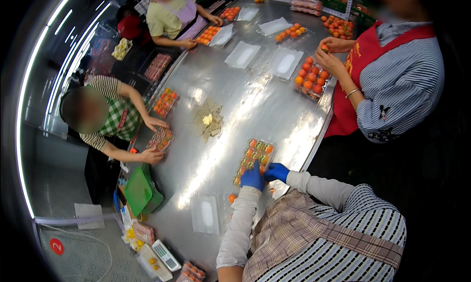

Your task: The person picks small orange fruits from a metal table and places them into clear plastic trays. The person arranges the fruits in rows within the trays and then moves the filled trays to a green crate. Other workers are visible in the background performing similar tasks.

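Observation:
My two hands wear blue gloves, with pale sleeves over the forearms. A clear plastic tray of orange-red tomatoes (pixel 249 160), green stem ends showing, lies on the metal table in front of me. My left hand (pixel 252 178) rests at the tray's near edge, one finger stretched over the tomatoes. Close beside it, my right hand (pixel 277 172) is at the tray's near right corner with its fingers curled; their tips and whatever is in them are hidden. A loose tomato (pixel 232 198) sits left of my left forearm. An empty clear tray with a white pad (pixel 205 214) lies further left.
Across the metal table (pixel 235 100), a person in a green checked apron (pixel 117 122) handles a tomato tray (pixel 160 139). A person in a red apron (pixel 365 51) at right holds a tomato. Lower left stand a green bin (pixel 142 191) and a scale (pixel 166 255). Yellow mush (pixel 207 119) smears the middle.

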The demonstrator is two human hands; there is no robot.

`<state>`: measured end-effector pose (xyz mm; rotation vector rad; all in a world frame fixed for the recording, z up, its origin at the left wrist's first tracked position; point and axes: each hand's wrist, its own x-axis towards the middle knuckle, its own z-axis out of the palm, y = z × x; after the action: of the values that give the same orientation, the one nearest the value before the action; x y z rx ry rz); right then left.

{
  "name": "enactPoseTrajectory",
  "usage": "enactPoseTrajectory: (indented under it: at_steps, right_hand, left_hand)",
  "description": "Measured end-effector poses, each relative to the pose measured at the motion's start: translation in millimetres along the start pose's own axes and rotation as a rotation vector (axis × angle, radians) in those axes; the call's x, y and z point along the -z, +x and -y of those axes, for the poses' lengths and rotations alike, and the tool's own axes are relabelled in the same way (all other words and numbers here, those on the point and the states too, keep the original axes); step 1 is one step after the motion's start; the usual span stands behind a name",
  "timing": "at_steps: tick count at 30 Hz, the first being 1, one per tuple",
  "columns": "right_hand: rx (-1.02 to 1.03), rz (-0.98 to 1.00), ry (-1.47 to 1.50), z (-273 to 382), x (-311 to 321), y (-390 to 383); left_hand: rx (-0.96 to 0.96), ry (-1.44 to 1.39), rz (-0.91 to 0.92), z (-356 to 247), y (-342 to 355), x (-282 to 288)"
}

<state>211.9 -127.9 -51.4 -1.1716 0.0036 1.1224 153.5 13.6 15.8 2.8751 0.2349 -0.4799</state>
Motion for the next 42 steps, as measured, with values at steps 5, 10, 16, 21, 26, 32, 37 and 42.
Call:
enactPoseTrajectory:
  at_steps: [5,10,16,21,26,32,37,42]
  right_hand:
    - [-0.050,-0.146,-0.065,-15,-1,16]
    - [-0.071,-0.229,-0.702,-2,10,14]
    - [0.187,0.063,-0.817,-29,19,28]
    - [-0.102,0.080,-0.991,-34,32,35]
    - [-0.465,-0.050,-0.416,-17,29,9]
    - [-0.183,0.210,-0.610,-39,57,-15]
    - [-0.330,0.029,-0.397,46,35,-30]
    - [0.196,-0.185,-0.823,107,34,30]
  left_hand:
    - [0.061,-0.039,0.051,-10,0,3]
    - [0.149,-0.172,0.122,-17,0,37]
    - [-0.031,-0.183,-0.043,27,3,45]
    - [0.037,-0.335,-0.103,23,-5,79]
    - [-0.042,-0.484,-0.288,85,8,99]
    - [0.108,-0.145,-0.559,135,32,90]
    - [-0.083,-0.335,-0.689,100,20,97]
    - [-0.606,-0.342,-0.717,-21,-37,221]
